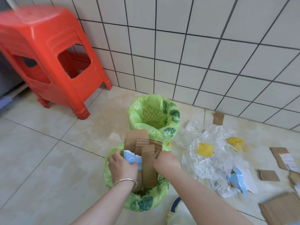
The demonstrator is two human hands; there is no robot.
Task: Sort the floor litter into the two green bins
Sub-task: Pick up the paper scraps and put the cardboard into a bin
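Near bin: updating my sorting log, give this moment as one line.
near bin: cardboard | left hand: blue scrap | right hand: cardboard | far bin: looks empty

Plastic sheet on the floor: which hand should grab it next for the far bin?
Right, probably. The right hand is on the side of the near bin nearest the plastic sheet. The left hand grips blue paper on the bin's other side.

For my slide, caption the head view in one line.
Both hands push cardboard strips into the near green bin; plastic wrap still litters the floor.
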